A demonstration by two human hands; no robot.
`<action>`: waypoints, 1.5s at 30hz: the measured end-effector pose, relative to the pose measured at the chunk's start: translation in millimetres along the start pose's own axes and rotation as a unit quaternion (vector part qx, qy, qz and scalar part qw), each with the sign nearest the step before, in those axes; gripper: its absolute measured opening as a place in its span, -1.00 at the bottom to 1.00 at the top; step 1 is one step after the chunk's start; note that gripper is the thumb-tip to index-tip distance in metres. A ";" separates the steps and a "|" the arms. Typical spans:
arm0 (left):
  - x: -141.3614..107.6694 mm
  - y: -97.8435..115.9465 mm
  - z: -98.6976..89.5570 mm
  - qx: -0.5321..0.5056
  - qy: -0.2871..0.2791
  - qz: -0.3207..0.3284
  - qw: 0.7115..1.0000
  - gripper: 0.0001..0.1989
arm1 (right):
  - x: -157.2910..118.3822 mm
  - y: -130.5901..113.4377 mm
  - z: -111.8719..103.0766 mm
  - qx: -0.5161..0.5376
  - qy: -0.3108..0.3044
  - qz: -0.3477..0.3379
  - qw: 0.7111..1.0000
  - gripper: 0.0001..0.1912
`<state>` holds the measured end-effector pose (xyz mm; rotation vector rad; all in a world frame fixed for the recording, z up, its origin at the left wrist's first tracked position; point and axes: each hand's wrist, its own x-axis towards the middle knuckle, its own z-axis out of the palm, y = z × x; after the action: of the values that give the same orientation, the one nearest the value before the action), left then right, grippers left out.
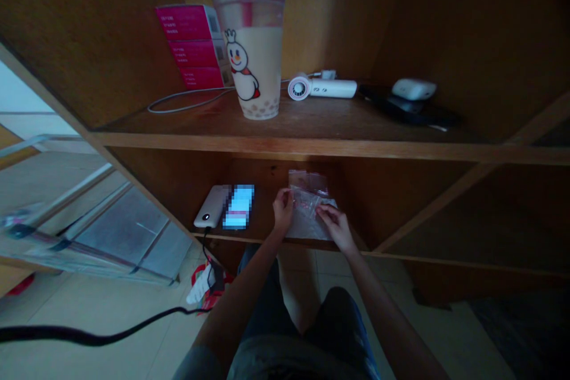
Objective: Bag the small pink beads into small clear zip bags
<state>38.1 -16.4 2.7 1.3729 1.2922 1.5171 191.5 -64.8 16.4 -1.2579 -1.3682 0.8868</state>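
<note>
On the lower shelf lies a clear plastic bag [307,227] with small reddish bits showing near its upper part. My left hand [283,210] pinches the bag's upper left edge between thumb and fingers. Its right side is gripped by my right hand [337,227], with the fingertips pressed on the plastic. Just behind, partly covered by this bag, are small clear zip bags [317,183] whose contents are too dim to make out.
Left of my hands lie a phone with a lit, blurred screen [238,208] and a pale power bank [212,206] with a black cable. The upper shelf holds a milk tea cup [262,65], pink boxes [192,47], a white handheld fan [327,88] and a white case [414,89].
</note>
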 end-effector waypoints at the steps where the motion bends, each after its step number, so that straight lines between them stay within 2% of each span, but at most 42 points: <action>1: -1.1 -2.4 0.4 0.004 0.001 0.001 1.000 -0.76 | 1.4 0.5 0.7 0.001 0.005 -0.002 1.000 -0.70; 5: -3.7 -6.1 -0.7 0.018 0.020 0.014 1.000 -0.76 | 9.5 8.6 2.1 -0.007 0.008 -0.023 1.000 -0.74; 9: -6.9 -2.0 -2.3 0.009 0.023 0.014 1.000 -0.68 | 15.7 20.8 1.1 -0.009 0.045 -0.042 0.998 -0.75; 12: -10.2 1.3 -2.2 0.026 0.002 0.032 0.999 -0.62 | 16.3 24.0 0.1 -0.011 0.060 -0.038 0.997 -0.73; 17: -13.9 5.7 -2.3 0.110 -0.056 0.115 0.986 -0.81 | 11.6 16.6 0.6 -0.031 0.060 -0.039 0.997 -0.73; 22: -13.6 9.1 -2.1 0.149 -0.101 0.175 0.968 -0.88 | 8.3 14.5 2.6 -0.069 0.043 -0.071 0.994 -0.78; 33: -14.4 8.0 -0.4 0.171 -0.127 0.200 0.956 -0.86 | 9.0 19.7 2.8 -0.121 0.007 -0.135 0.984 -0.86; 45: -16.6 6.4 0.6 0.198 -0.144 0.218 0.945 -0.87 | 11.0 18.8 2.7 -0.125 0.005 -0.149 0.981 -0.87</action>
<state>42.5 -33.5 4.4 2.1699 1.1945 1.2934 193.8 -50.4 0.1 -1.1979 -1.6467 0.5135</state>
